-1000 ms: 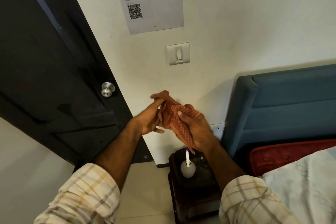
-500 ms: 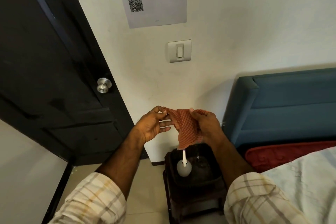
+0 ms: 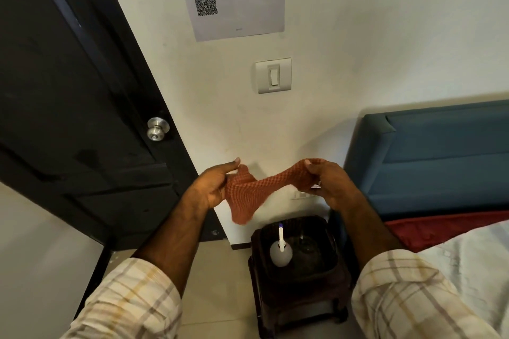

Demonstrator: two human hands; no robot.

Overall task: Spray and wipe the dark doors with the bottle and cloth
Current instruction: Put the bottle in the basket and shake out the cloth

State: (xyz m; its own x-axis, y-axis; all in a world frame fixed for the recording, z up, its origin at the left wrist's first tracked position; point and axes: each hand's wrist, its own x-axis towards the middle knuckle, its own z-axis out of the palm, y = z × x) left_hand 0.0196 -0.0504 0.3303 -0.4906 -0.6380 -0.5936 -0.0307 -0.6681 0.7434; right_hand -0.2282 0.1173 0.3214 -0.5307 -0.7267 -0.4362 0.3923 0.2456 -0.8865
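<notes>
You've got the cloth [image 3: 249, 192] pinched between both hands [image 3: 212, 187] [image 3: 329, 184] mid-frame, fingers clamped; next, likely grab the bottle [image 3: 281, 252] below.

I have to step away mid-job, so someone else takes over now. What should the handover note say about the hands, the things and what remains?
Left hand pinches one end of the orange cloth; right hand pinches the other, with the cloth stretched between them and a corner hanging down.
Spray bottle stands untouched on the dark stool below the hands.
Dark door, with its knob, is to the left, out of contact.
Done: cloth in hand.
Left: pick up the bottle, spray, wipe the doors.
</notes>
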